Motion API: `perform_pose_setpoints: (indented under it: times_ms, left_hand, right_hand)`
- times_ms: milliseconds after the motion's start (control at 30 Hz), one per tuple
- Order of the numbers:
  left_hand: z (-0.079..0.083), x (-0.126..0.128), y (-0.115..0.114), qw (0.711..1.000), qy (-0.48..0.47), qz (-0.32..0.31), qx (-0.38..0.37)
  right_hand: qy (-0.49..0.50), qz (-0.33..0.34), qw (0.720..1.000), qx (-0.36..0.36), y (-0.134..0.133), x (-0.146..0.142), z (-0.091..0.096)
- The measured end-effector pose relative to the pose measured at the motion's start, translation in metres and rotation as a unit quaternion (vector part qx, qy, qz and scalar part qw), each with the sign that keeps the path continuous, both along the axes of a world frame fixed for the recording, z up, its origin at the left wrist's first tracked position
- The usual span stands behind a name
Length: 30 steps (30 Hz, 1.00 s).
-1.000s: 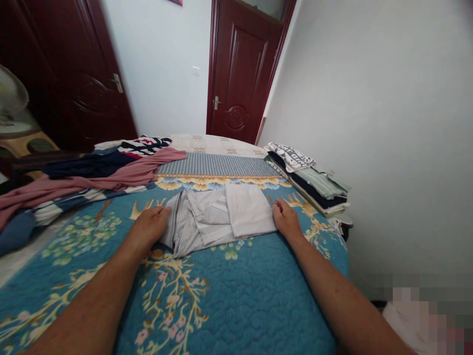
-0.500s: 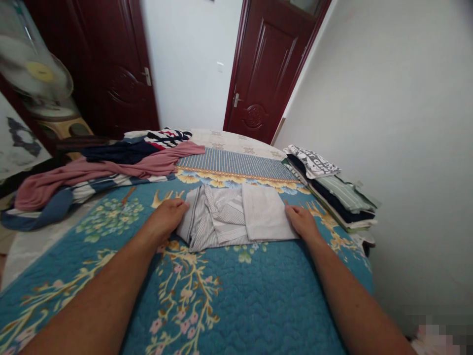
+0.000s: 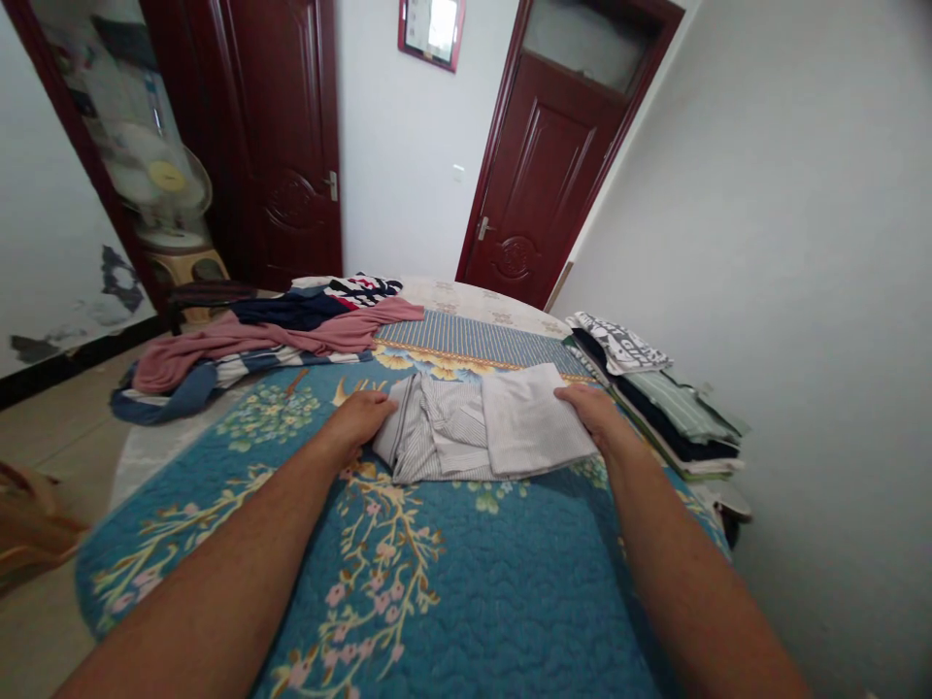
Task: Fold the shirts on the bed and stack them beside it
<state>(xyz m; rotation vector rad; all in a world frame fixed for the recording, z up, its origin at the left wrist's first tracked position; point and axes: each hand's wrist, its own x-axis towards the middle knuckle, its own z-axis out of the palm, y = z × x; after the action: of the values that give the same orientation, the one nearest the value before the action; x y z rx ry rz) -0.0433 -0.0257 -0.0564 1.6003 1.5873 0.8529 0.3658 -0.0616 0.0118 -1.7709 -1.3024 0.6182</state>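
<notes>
The room is bounded at the right of the frame by a pale wall. A bed covered with a blue flowered quilt is seen below, with two dark red doors behind. At centre left, a heap of loose clothes is noted, spread and unfolded. At centre right, a stack of folded clothes is laid at the quilt's edge, beside the wall. A fan is noted at upper left. The striped garment is found mid-frame on the quilt and is judged part-folded: its right portion is turned over as a flat panel, while its left portion is left uneven and creased. Its left end is pinched by the left hand, its right end by the right hand.
</notes>
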Motion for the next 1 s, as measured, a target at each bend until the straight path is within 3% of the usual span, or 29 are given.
perform_pose_setpoints:
  times_ms: [100,200,400,533,733,867,1000]
  left_hand:
    - [0.0,0.0,0.0,1.0,-0.013,-0.008,-0.001]
    - [-0.001,0.001,0.0,1.0,-0.017,-0.013,-0.001]
    - [-0.001,0.002,-0.001,1.0,-0.017,-0.004,0.019]
    - [-0.002,0.001,-0.002,0.999,-0.019,-0.008,0.029]
    - [-0.006,0.001,-0.001,0.999,-0.019,-0.015,0.025]
    - [-0.006,0.002,0.0,0.999,-0.022,0.014,0.042]
    - [-0.001,0.003,-0.001,0.997,-0.026,0.039,0.056]
  right_hand:
    - [0.025,0.026,0.999,-0.012,0.003,-0.022,0.029]
    - [-0.013,0.051,0.999,-0.009,0.006,-0.052,0.052]
    - [-0.134,0.119,0.984,0.005,0.012,-0.128,0.069]
    - [-0.17,0.154,0.973,-0.019,0.018,-0.184,0.055]
    - [-0.279,0.171,0.945,-0.002,0.016,-0.252,-0.003]
    - [-0.247,0.209,0.946,0.029,0.003,-0.263,-0.032]
    - [-0.145,0.26,0.952,0.072,-0.009,-0.241,-0.033]
